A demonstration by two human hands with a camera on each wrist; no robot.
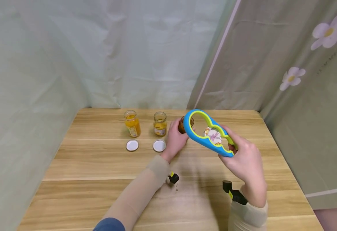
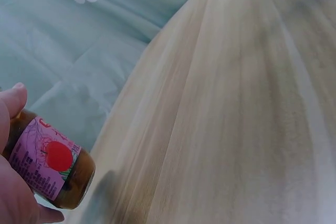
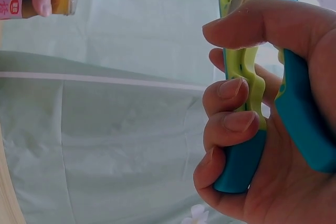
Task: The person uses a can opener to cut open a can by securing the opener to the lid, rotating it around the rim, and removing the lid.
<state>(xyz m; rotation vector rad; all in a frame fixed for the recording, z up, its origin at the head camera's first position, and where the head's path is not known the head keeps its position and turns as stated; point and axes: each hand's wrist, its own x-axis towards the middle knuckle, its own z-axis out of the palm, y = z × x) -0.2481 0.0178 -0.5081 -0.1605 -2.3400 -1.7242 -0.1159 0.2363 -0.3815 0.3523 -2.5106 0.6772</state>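
Note:
My left hand (image 1: 177, 137) grips a glass jar (image 2: 50, 161) with brown contents and a pink label with a red fruit on it. No lid is on this jar; whether its base touches the table cannot be told. To the right, my right hand (image 1: 246, 157) holds a blue and lime-green jar opener (image 1: 198, 138) by its handles, above the table. A round printed lid (image 1: 214, 136) sits between the opener's scalloped arms, near the fingers. The opener's wide loop overlaps the jar in the head view.
An open jar of orange contents (image 1: 132, 125) and an open jar of yellow contents (image 1: 160, 124) stand at the back left. Before them lie two lids, a left lid (image 1: 132, 145) and a right lid (image 1: 159, 145), white side up. Curtains (image 1: 156, 64) hang behind the wooden table (image 1: 99, 192).

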